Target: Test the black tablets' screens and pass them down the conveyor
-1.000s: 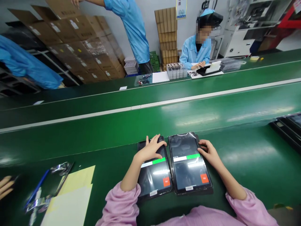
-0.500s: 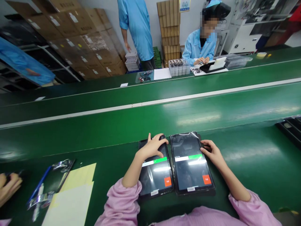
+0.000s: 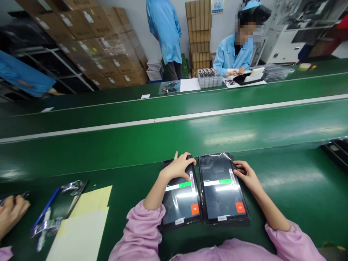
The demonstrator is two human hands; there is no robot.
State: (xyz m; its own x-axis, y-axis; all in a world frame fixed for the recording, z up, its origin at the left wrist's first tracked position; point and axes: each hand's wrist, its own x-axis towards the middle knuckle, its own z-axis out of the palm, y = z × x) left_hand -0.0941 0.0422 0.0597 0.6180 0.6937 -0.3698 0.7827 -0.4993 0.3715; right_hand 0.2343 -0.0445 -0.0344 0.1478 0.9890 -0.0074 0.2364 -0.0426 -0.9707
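Two black tablets lie side by side on the green bench in front of me, each showing a white-and-green bar and an orange button. My left hand (image 3: 178,166) rests on the top of the left tablet (image 3: 181,201), fingers curled over its upper right edge. My right hand (image 3: 246,174) holds the right edge of the right tablet (image 3: 221,190), fingers bent against its side. A pale vertical slider shows near the right edge of each screen.
Yellow and white paper sheets (image 3: 84,224) and a blue pen (image 3: 45,212) lie at the left, beside another person's hand (image 3: 11,214). More dark tablets (image 3: 335,152) sit at the right edge. Across the conveyor (image 3: 174,119), one person in blue sits working and another stands by cardboard boxes.
A vertical slider has appeared on both screens. My hands have stayed on the tablets' edges. The standing person across the line has turned away from the boxes.
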